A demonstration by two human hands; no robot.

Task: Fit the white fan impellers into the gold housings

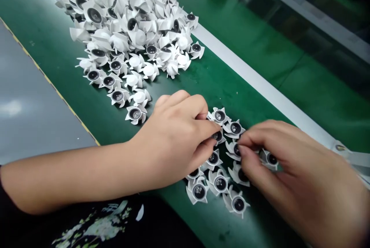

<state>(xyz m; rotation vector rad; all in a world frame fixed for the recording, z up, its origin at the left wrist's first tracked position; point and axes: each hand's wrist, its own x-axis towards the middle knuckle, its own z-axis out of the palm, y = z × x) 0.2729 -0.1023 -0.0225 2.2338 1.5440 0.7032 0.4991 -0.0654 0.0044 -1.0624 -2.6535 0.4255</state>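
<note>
Eleven small white plastic fan rotors in view, each with a dark round hub, lying in a loose cluster on the green counter between both hands. Round shapes, so no clear long axis. Left hand reaching in from the left, its fingers bunched close over a half-hidden rotor. Right hand, slightly blurred, reaching in from the right, its fingers curled almost together at another rotor. Any actual grip by either hand: impossible to tell. Farther up the counter, one large heap of similar rotors, too many to count. Beyond, one pale strip. At left, one grey panel. Under the left forearm, one dark printed shirt.
</note>
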